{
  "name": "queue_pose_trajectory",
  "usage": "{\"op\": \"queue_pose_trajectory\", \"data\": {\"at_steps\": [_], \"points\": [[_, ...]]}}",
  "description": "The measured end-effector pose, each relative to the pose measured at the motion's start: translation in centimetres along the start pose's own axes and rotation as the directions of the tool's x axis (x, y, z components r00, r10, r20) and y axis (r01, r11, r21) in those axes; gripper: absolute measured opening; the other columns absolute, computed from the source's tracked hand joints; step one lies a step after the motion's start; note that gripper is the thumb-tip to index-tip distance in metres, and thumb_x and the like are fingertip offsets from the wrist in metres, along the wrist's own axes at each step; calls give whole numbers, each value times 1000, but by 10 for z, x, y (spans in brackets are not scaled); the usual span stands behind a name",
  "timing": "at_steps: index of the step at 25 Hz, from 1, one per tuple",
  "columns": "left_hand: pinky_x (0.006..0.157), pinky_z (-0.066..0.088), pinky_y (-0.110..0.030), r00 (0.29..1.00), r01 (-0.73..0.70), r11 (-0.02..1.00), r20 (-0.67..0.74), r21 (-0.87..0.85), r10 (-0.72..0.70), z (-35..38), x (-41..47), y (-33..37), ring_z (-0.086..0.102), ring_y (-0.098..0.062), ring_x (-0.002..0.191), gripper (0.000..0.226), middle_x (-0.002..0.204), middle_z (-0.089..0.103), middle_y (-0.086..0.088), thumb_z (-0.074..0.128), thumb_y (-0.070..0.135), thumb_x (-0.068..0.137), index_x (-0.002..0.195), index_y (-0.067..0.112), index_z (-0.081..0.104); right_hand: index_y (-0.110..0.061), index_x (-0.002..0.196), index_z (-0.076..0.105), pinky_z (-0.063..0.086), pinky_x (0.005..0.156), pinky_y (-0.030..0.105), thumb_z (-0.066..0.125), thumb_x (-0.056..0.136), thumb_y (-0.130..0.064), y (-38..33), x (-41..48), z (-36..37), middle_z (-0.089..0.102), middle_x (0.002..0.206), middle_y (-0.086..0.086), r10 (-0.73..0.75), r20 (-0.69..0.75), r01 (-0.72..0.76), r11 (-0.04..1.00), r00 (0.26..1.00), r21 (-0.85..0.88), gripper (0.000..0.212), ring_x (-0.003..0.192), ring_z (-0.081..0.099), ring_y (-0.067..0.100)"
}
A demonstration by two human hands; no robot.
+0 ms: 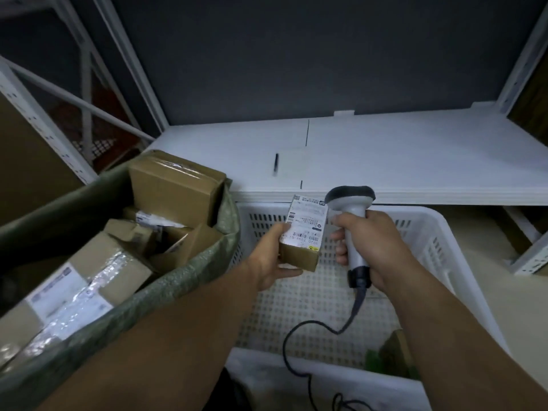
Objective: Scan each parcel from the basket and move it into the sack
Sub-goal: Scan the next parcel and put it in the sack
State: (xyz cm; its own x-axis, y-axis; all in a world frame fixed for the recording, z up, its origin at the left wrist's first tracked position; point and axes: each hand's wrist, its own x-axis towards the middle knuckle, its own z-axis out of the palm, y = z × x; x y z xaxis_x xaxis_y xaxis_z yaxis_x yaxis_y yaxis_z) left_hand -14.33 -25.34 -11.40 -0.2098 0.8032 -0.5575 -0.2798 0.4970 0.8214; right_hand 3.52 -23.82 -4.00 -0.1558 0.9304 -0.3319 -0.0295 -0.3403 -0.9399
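Note:
My left hand point(271, 262) grips a small brown cardboard parcel point(302, 235) with a white shipping label facing up, held over the white perforated basket point(439, 241). My right hand point(376, 247) grips the handle of a grey-and-white barcode scanner point(351, 203), its head right beside the parcel's label. The scanner's dark cable point(314, 330) trails down across the basket floor. On the left stands the green woven sack point(184, 280), its mouth open, holding several brown cardboard parcels point(175, 188). A small brown parcel point(394, 354) lies in the basket's near right corner, partly hidden by my right forearm.
A white shelf board point(385, 155) runs behind the basket, with a dark pen point(276, 163) lying on it. White metal rack posts point(44, 120) rise at the left and right. A dark grey wall panel is behind.

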Motion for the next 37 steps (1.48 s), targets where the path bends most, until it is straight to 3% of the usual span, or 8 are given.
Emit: {"op": "queue_pose_trajectory", "data": {"at_steps": [9, 12, 16, 19, 22, 27, 35, 37], "points": [[95, 57, -42, 983, -181, 956, -13, -232, 183, -1, -34, 5, 64, -26, 113, 38, 113, 75, -7, 54, 41, 99, 124, 16, 70, -11, 92, 63, 52, 52, 30, 61, 96, -13, -5, -9, 33, 72, 80, 8, -155, -103, 161, 986, 983, 51, 6, 48, 60, 15], [104, 53, -44, 972, -206, 945, 62, -255, 228, -9, -32, 6, 58, -32, 128, 59, 132, 67, -15, 73, 35, 83, 136, 12, 62, -11, 95, 64, 52, 52, 30, 60, 96, -14, -7, -7, 36, 76, 78, 5, -158, -121, 167, 984, 980, 70, 5, 51, 63, 15], [115, 43, -49, 951, -219, 929, 148, -298, 272, -16, -25, 8, 59, -36, 128, 73, 137, 63, -21, 75, 12, 74, 143, 3, 53, -13, 93, 64, 52, 51, 29, 60, 97, -15, -6, -6, 37, 76, 72, -4, -159, -115, 168, 983, 981, 70, 6, 53, 67, 13], [103, 54, -44, 947, -245, 936, 144, -253, 287, -14, -22, 10, 63, -35, 125, 82, 133, 67, -17, 80, 9, 74, 148, 6, 45, -11, 99, 64, 54, 51, 28, 61, 97, -15, -4, 0, 34, 77, 79, -3, -154, -119, 160, 986, 981, 47, 5, 54, 68, 12], [92, 58, -43, 943, -273, 935, 127, -227, 307, -11, -18, 9, 68, -33, 118, 96, 130, 70, -12, 86, 13, 77, 155, 28, 31, -8, 106, 62, 56, 54, 31, 65, 93, -9, 0, 7, 31, 75, 92, 6, -144, -130, 146, 989, 981, 9, 13, 56, 68, 14], [109, 49, -48, 925, -267, 920, 191, -287, 328, -14, -14, 10, 62, -38, 126, 83, 134, 65, -20, 76, 6, 76, 149, 22, 43, -4, 105, 61, 54, 51, 28, 67, 89, 0, 2, 14, 28, 75, 92, 10, -119, -151, 122, 992, 981, 15, 17, 56, 66, 14], [101, 55, -38, 953, -257, 905, 68, -340, 296, -15, -6, 10, 65, -30, 115, 61, 121, 71, -17, 65, 3, 67, 127, -1, 61, -9, 95, 63, 52, 48, 27, 63, 91, -2, -8, 3, 30, 76, 90, 10, -79, -81, 77, 997, 994, -19, 8, 53, 62, 13], [96, 57, -36, 962, -261, 901, -17, -346, 272, -27, 11, 8, 63, -32, 122, 70, 125, 70, -18, 68, 3, 64, 133, -5, 55, -8, 96, 65, 45, 46, 27, 65, 93, -7, -19, -4, 25, 76, 88, 15, -36, 9, 35, 999, 999, 9, 3, 50, 55, 16]]}}
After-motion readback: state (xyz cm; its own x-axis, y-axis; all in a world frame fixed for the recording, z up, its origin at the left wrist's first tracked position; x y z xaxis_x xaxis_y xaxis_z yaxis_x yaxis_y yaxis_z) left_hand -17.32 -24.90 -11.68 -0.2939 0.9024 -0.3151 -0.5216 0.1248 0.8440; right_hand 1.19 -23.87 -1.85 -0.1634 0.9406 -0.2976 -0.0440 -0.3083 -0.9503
